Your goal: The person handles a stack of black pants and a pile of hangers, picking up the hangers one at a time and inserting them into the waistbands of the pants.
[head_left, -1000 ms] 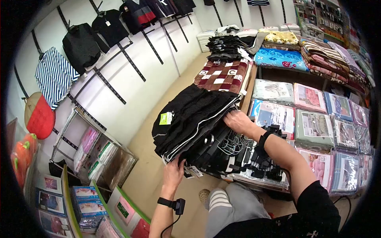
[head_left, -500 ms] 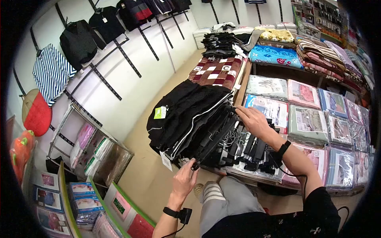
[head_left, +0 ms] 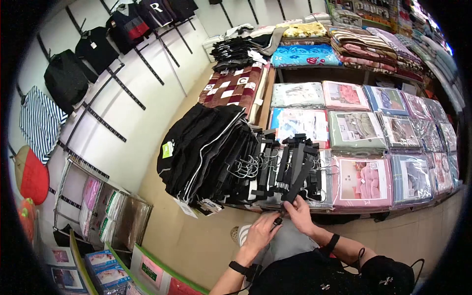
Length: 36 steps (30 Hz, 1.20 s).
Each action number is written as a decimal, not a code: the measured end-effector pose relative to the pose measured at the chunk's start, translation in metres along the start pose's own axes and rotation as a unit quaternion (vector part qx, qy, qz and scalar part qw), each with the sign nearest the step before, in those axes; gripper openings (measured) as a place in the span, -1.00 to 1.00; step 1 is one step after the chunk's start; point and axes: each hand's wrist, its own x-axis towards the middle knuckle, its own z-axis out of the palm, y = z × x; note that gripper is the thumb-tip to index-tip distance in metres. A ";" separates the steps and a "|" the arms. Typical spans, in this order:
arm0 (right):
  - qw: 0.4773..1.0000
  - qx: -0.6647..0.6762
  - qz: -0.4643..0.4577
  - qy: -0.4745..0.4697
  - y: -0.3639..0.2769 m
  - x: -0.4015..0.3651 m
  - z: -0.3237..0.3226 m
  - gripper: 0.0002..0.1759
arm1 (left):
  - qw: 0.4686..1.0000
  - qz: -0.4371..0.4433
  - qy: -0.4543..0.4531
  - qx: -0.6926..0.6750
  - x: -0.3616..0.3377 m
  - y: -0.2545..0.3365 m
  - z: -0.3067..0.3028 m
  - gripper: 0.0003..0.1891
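Note:
My right hand (head_left: 300, 216) is closed on a black clip hanger (head_left: 298, 181) at the near edge of the display, its fingertips around the lower part. Just left of it, my left hand (head_left: 259, 233) pinches the hanger's near end, where a black clip shows at the fingertips. More black hangers (head_left: 268, 167) with metal hooks lie bunched beyond my hands, on top of the packaged bedding. To their left rests a thick stack of black trousers (head_left: 196, 152) with white piping, a green sticker and white tags. Some hangers overlap the stack's right side.
Packaged bedding sets (head_left: 362, 182) cover the display on the right. Behind stand a checked brown blanket (head_left: 231, 86), a pile of black garments (head_left: 231, 53) and folded blankets (head_left: 364, 46). Clothes (head_left: 66, 78) hang on the left wall. A low rack (head_left: 123, 216) stands at left.
Both hands have left the trousers stack and come together near my body, to the right. The right hand moved down toward me with a hanger. The view has shifted right.

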 end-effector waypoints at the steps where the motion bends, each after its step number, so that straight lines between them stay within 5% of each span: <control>1: 1.000 -0.004 0.011 0.004 -0.002 0.003 -0.004 -0.64 | 1.000 -0.018 -0.002 0.000 0.007 0.006 -0.003 -0.40; 6: 0.996 -0.070 0.051 -0.017 -0.034 0.041 -0.026 -0.69 | 0.992 -0.118 0.038 0.031 -0.008 -0.006 -0.041 -0.39; 10: 0.996 -0.070 0.058 0.006 -0.054 0.094 -0.046 -0.70 | 0.961 -0.144 0.195 0.134 -0.014 -0.043 -0.099 -0.55; 13: 0.988 -0.100 0.119 -0.009 -0.059 0.111 -0.057 -0.71 | 0.939 -0.154 0.245 0.186 -0.009 -0.055 -0.137 -0.48; 16: 0.964 -0.256 0.016 0.074 -0.038 0.114 -0.060 -0.41 | 0.939 -0.233 0.172 0.188 -0.011 -0.076 -0.141 -0.38; 18: 0.902 -0.417 -0.035 0.102 -0.041 0.109 -0.057 -0.18 | 0.940 -0.201 0.165 0.221 -0.016 -0.096 -0.137 -0.33; 26: 0.921 -0.362 -0.077 0.121 -0.020 0.105 -0.069 -0.10 | 0.942 -0.209 0.168 0.200 -0.003 -0.114 -0.137 -0.37; 33: 0.907 -0.393 -0.092 0.120 -0.023 0.096 -0.066 -0.36 | 0.932 -0.245 0.132 0.233 0.004 -0.117 -0.140 -0.41; 36: 0.893 -0.406 -0.139 0.138 -0.042 0.096 -0.055 -0.58 | 0.930 -0.171 0.141 0.294 0.001 -0.128 -0.142 -0.39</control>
